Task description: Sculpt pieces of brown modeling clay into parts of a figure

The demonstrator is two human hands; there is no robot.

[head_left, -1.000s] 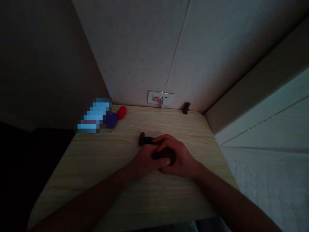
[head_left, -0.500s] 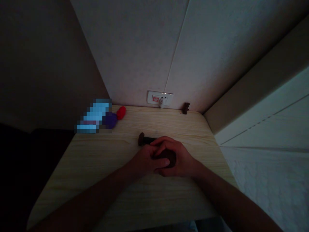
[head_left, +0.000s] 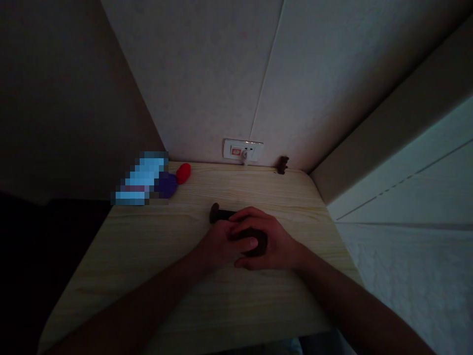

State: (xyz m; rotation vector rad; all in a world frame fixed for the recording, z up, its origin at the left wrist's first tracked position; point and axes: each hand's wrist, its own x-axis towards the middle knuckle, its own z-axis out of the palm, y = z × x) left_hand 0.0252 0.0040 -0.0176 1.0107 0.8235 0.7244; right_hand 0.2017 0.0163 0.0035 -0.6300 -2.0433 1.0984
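Both hands are wrapped round a dark brown rounded lump (head_left: 261,243) that looks like modelling clay, low over the wooden tabletop (head_left: 192,305). My left hand (head_left: 220,245) is closed on its left side, thumb lying across the front. Around the right and far side curls my right hand (head_left: 279,240), its fingers reaching over to the left hand. Just beyond them lies a black rod (head_left: 225,215) with a brown knob (head_left: 214,213) at its left end; the fingers hide the rest of it.
A purple lump (head_left: 167,185) and a red lump (head_left: 184,173) sit at the back left beside a pixelated bright object (head_left: 142,180). A small dark brown figure (head_left: 283,165) stands at the back right. The wall has a socket plate (head_left: 236,149). White bedding (head_left: 399,281) lies right.
My view has shifted slightly, so everything appears a little further left. Both hands keep their hold on the brown lump, with the left thumb moved only slightly.
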